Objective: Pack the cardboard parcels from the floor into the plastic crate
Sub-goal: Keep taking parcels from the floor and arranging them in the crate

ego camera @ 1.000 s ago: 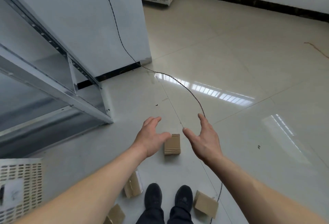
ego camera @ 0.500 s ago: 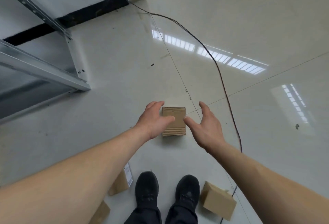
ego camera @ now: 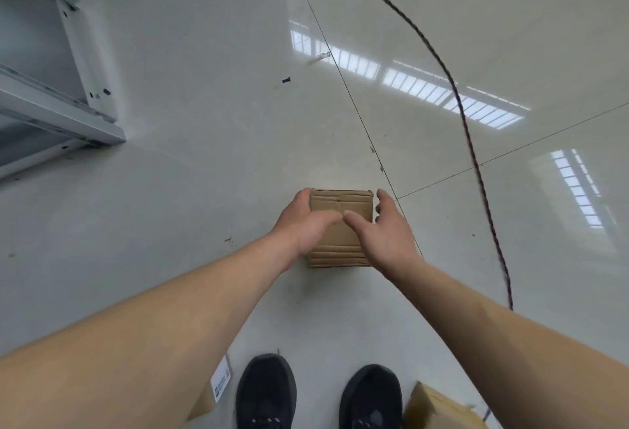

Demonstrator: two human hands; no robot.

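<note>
Parcel (ego camera: 340, 221) clamped between both hands, on the floor (ego camera: 190, 169) ahead of the shoes (ego camera: 265, 394).
Left hand (ego camera: 303, 224) and right hand (ego camera: 381, 231) were pressed on opposite sides, thumbs on top; slip was judged likely if squeezed unevenly. Cable (ego camera: 476, 163) nearby could be snagged. Crate not seen.

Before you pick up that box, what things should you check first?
1. Both hands on the cardboard parcel: left hand on its left side, right hand on its right: ok.
2. Firm grip: fingers wrap the edges, tightness unseen: cannot tell.
3. Parcel closed, not crushed: ok.
4. Cable lies on the floor, right of the parcel, apart from it: ok.
5. Shoes clear of the parcel: ok.
6. Plastic crate in sight: not ok.
</note>
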